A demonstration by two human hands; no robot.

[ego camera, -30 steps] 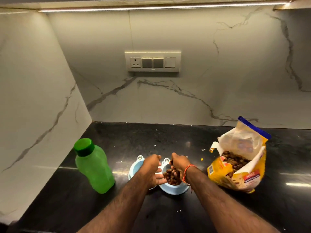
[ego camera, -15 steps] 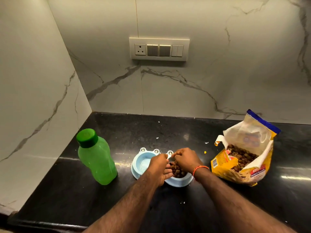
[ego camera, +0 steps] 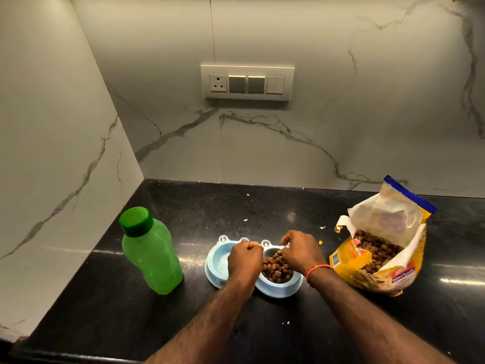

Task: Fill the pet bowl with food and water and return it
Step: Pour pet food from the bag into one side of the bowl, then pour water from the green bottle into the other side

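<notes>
A light-blue double pet bowl (ego camera: 275, 291) sits on the black counter near the front. Its right compartment is heaped with brown kibble (ego camera: 277, 269). Its left compartment (ego camera: 219, 261) shows only pale blue inside. My left hand (ego camera: 244, 261) is curled into a fist over the middle of the bowl. My right hand (ego camera: 301, 252) hovers over the kibble side, fingers curled down at the back rim. What lies under either hand is hidden. An open yellow food bag (ego camera: 378, 256) stands to the right. To the left stands a green bottle (ego camera: 151, 252), capped.
The black counter (ego camera: 131, 319) ends at marble walls on the left and at the back. A socket and switch plate (ego camera: 248, 82) is on the back wall. Small crumbs (ego camera: 286, 323) lie scattered on the counter. The counter's front edge runs along the lower left.
Both hands have risen from the kibble toward the bowl's back rim. My left hand's fingers have curled into a fist. The bowl, bottle and bag have stayed put.
</notes>
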